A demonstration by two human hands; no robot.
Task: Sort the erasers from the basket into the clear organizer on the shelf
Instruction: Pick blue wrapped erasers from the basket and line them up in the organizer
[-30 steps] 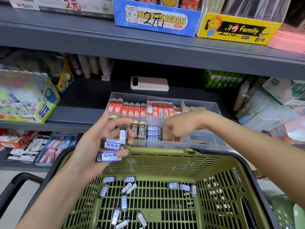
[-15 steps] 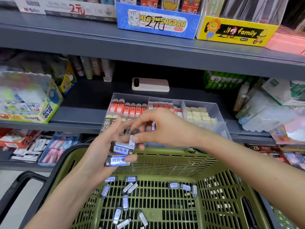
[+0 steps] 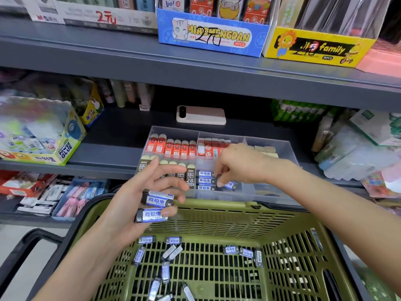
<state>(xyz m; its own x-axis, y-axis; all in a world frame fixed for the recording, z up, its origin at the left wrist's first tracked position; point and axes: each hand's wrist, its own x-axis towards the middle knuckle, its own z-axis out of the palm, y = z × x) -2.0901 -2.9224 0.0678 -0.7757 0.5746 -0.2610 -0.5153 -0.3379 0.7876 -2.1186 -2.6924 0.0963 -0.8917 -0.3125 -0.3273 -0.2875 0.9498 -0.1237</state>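
Low in the frame, loose erasers (image 3: 231, 249) lay in the basket (image 3: 217, 210). Above its left rim, the left hand (image 3: 134, 198) held 2 more under half-curled fingers. Further back, at centre frame, the right hand (image 3: 240, 168) pinched 1 eraser (image 3: 231, 185) inside the organizer (image 3: 256, 193). It hung tilted, its long axis roughly left-right, just right of the stack (image 3: 205, 180). 0.5 s before, that hand was plucking it from the left palm.

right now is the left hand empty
No, the left hand holds two blue-labelled erasers above the basket.
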